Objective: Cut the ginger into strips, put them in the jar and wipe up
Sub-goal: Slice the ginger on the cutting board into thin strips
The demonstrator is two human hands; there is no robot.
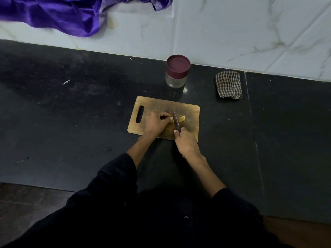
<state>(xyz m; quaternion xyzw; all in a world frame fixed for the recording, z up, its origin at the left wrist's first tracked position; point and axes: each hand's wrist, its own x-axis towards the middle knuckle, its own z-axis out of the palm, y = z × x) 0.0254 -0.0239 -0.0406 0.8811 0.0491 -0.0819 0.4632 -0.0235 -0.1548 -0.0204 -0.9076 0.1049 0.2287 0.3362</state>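
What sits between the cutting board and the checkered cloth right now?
Nothing: in the head view, only bare black countertop lies between the cutting board and the checkered cloth. The jar stands off that line, behind the board.

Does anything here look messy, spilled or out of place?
Nothing is spilled or broken. The jar stands upright with its lid on, the checked cloth lies folded by the wall. The one odd thing is the purple fabric draped over the white ledge, which seems foreign to the cutting.
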